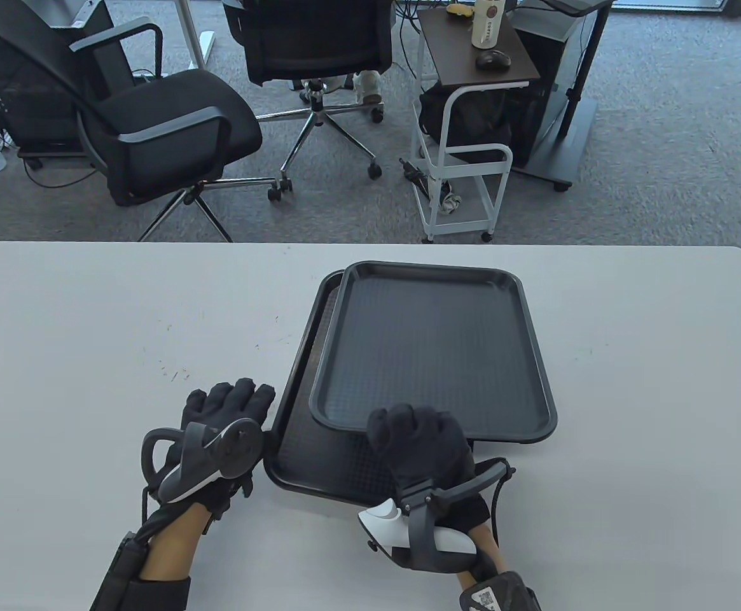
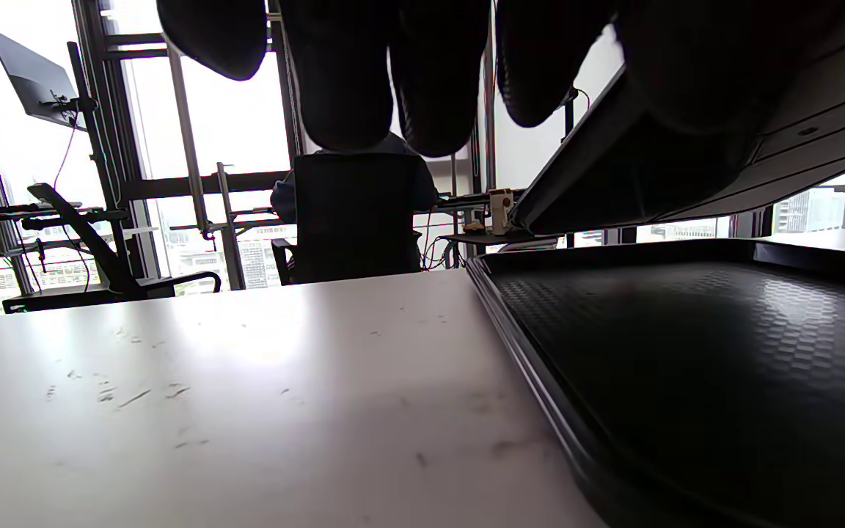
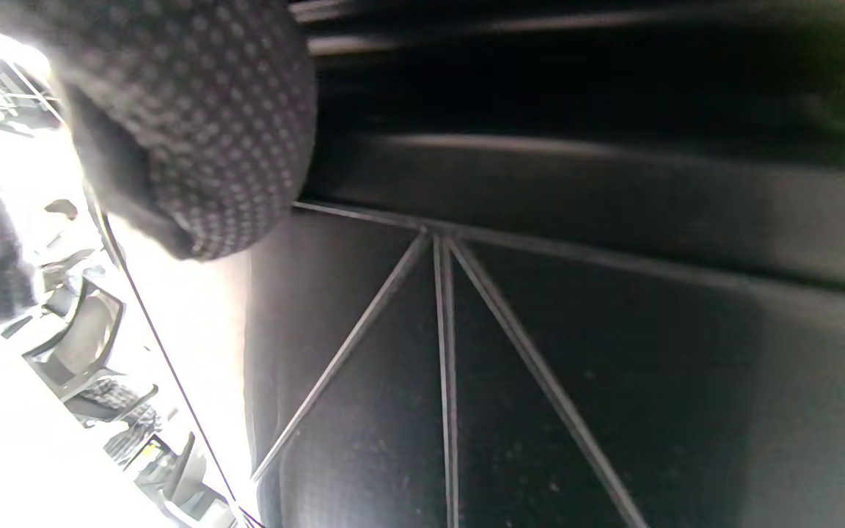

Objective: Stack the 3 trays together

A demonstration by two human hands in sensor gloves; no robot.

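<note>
A black textured tray (image 1: 434,344) is held tilted above a second black tray (image 1: 319,461) that lies flat on the white table (image 1: 90,331). My right hand (image 1: 418,433) grips the upper tray's near edge. In the left wrist view the upper tray's underside (image 2: 686,169) hangs over the lower tray (image 2: 686,352). The right wrist view shows the ribbed underside of the held tray (image 3: 540,367) and one fingertip (image 3: 210,110). My left hand (image 1: 230,401) rests on the table beside the lower tray's left rim, holding nothing. I cannot tell whether a third tray lies under the lower one.
Beyond the table's far edge stand two black office chairs (image 1: 154,127) and a white rolling cart (image 1: 465,127) with a bottle and a mouse on it. Small dark scuff marks (image 1: 173,372) dot the table left of the trays.
</note>
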